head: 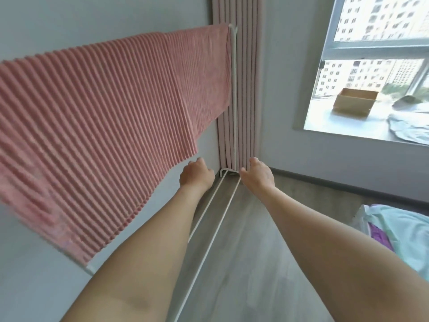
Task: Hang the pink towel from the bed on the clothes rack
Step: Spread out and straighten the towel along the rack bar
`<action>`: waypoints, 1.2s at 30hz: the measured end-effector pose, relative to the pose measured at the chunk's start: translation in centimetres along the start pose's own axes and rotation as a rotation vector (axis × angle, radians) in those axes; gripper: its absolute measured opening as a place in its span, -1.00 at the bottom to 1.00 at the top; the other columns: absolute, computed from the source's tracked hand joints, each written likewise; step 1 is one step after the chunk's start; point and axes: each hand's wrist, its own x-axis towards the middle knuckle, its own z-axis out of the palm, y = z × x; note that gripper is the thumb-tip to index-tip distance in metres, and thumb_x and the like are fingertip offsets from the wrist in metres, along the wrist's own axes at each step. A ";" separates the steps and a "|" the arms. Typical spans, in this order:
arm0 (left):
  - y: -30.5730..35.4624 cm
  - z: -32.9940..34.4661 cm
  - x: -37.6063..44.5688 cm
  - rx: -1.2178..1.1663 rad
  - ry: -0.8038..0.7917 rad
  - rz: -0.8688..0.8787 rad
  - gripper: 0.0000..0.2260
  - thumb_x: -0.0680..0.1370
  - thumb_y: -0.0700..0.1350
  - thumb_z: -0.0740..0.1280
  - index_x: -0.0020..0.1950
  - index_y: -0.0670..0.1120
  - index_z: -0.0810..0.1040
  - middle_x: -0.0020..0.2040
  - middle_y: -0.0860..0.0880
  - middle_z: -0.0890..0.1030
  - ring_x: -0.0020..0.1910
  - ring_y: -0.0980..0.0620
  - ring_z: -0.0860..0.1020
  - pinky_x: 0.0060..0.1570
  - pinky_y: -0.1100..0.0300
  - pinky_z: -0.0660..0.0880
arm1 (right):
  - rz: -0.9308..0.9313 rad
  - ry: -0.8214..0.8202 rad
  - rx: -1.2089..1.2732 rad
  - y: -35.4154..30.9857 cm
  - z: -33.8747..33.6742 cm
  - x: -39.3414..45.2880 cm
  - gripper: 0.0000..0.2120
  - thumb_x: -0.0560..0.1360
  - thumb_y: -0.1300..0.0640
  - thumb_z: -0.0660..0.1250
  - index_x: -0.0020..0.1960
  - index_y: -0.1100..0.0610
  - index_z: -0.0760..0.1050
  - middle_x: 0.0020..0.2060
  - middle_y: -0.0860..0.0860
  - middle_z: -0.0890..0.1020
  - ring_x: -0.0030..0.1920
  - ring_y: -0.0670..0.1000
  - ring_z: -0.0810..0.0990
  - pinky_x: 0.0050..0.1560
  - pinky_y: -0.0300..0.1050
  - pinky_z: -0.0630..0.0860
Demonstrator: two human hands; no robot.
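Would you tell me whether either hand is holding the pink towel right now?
No: the pink towel hangs over the rack's top bar while the left hand and right hand are off it.

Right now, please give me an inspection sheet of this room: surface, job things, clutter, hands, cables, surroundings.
Surface: grey wood-look floor, bare where visible.
Job's things: pink ribbed towel draped over the top bar of the white clothes rack; the rack's lower rails run along the floor.
Clutter: cardboard box and pale fabric on the window sill; bedding at right edge.
Hands: left hand loosely curled below the towel's lower edge, holding nothing; right hand open, empty.
Cables: nothing seen.
Surroundings: pink curtain in the corner, grey walls, window facing apartment blocks.
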 end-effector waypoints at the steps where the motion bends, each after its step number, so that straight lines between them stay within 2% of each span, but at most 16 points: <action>1: 1.1 0.3 1.8 -0.012 0.014 0.006 -0.66 0.60 -0.06 0.17 0.32 -0.19 0.43 0.27 -0.22 0.53 0.20 -0.23 0.53 0.15 -0.07 0.52 | -0.008 0.006 -0.004 0.4 -0.4 2.1 -0.55 0.53 -0.01 0.21 0.37 0.15 0.39 0.16 0.12 0.55 0.15 0.16 0.52 0.02 -0.03 0.41; 3: 3.0 0.9 5.5 -0.018 0.026 0.010 -0.64 0.60 -0.07 0.17 0.35 -0.19 0.42 0.30 -0.21 0.53 0.24 -0.23 0.52 0.18 -0.07 0.50 | -0.022 0.008 -0.004 0.6 -0.7 6.2 -0.51 0.54 -0.01 0.21 0.42 0.14 0.35 0.23 0.12 0.54 0.19 0.16 0.52 0.07 -0.01 0.44; 6: 5.8 1.3 13.1 -0.031 0.091 0.022 -0.65 0.59 -0.07 0.18 0.32 -0.20 0.44 0.27 -0.23 0.54 0.21 -0.24 0.52 0.13 -0.06 0.47 | -0.061 0.019 0.005 0.0 -0.9 14.2 -0.52 0.53 -0.01 0.23 0.41 0.14 0.35 0.23 0.12 0.55 0.17 0.15 0.53 0.03 -0.03 0.43; 11: 9.5 -0.1 24.4 -0.059 0.187 0.030 -0.71 0.56 -0.10 0.21 0.19 -0.23 0.46 0.14 -0.25 0.54 0.10 -0.28 0.52 -0.06 -0.02 0.41 | -0.135 -0.011 -0.022 -3.1 -1.3 25.9 -0.51 0.56 0.01 0.21 0.46 0.12 0.31 0.30 0.12 0.49 0.22 0.16 0.51 0.10 -0.01 0.46; 15: 12.9 -2.0 33.6 -0.070 0.241 0.019 -0.73 0.53 -0.09 0.23 0.14 -0.22 0.49 0.13 -0.24 0.54 0.11 -0.28 0.52 0.03 -0.06 0.48 | -0.187 0.007 0.004 -5.4 -2.3 35.5 -0.51 0.57 0.04 0.20 0.48 0.11 0.29 0.34 0.11 0.46 0.24 0.16 0.50 0.06 -0.01 0.46; 21: 16.4 -4.1 43.4 -0.019 0.433 0.037 -0.76 0.54 -0.09 0.23 0.13 -0.18 0.53 0.06 -0.19 0.56 0.07 -0.23 0.52 0.06 -0.07 0.52 | -0.299 0.003 0.023 -8.6 -2.0 47.7 -0.53 0.60 0.04 0.18 0.50 0.08 0.28 0.35 0.10 0.47 0.20 0.14 0.54 -0.06 -0.07 0.48; 23: 16.4 -5.3 46.2 -0.004 0.538 0.021 -0.81 0.53 -0.12 0.24 0.05 -0.18 0.54 0.01 -0.17 0.57 0.03 -0.20 0.52 0.02 -0.04 0.51 | -0.374 0.012 0.045 -10.7 -1.3 51.4 -0.56 0.62 0.05 0.16 0.48 0.07 0.30 0.32 0.11 0.50 0.11 0.14 0.58 -0.15 -0.09 0.45; 26: 15.3 -7.8 49.4 0.005 0.757 -0.059 -0.87 0.51 -0.16 0.25 -0.06 -0.16 0.56 -0.06 -0.12 0.59 -0.02 -0.16 0.54 -0.01 -0.02 0.50 | -0.559 -0.023 0.116 -15.3 0.3 55.7 -0.61 0.63 0.08 0.13 0.44 0.11 0.35 0.29 0.13 0.52 0.08 0.17 0.59 -0.15 -0.08 0.44; 29: 14.3 -10.8 50.0 0.089 0.901 -0.118 -0.85 0.51 -0.18 0.23 -0.05 -0.14 0.59 -0.04 -0.08 0.60 0.01 -0.12 0.54 -0.03 -0.03 0.51 | -0.748 -0.101 0.256 -20.8 0.9 56.9 -0.67 0.63 0.09 0.11 0.35 0.12 0.43 0.26 0.09 0.51 0.06 0.16 0.58 -0.14 -0.09 0.38; 31: 13.7 -12.7 49.6 0.179 0.968 -0.125 -0.81 0.49 -0.20 0.22 -0.01 -0.15 0.62 0.01 -0.09 0.61 0.07 -0.13 0.54 0.02 -0.02 0.52 | -0.911 -0.080 0.361 -24.3 0.8 56.4 -0.76 0.62 0.09 0.12 0.16 0.14 0.50 0.11 0.06 0.55 0.04 0.14 0.55 -0.15 -0.09 0.33; 33: 13.6 -14.5 49.0 0.245 1.061 -0.148 -0.76 0.46 -0.20 0.18 -0.04 -0.17 0.63 -0.01 -0.11 0.61 0.05 -0.15 0.55 0.01 -0.02 0.51 | -1.078 -0.030 0.486 -27.6 0.3 55.5 -0.81 0.59 0.14 0.17 0.02 0.18 0.53 -0.02 0.09 0.57 0.01 0.15 0.53 -0.12 -0.04 0.37; 36: 13.1 -17.0 47.7 0.302 1.222 -0.214 -0.74 0.47 -0.17 0.17 -0.07 -0.17 0.65 -0.07 -0.11 0.62 0.00 -0.16 0.55 -0.03 -0.01 0.49 | -1.206 0.115 0.550 -31.2 -0.3 54.0 -0.84 0.56 0.18 0.26 -0.03 0.23 0.59 -0.07 0.14 0.58 -0.03 0.18 0.50 0.00 0.01 0.36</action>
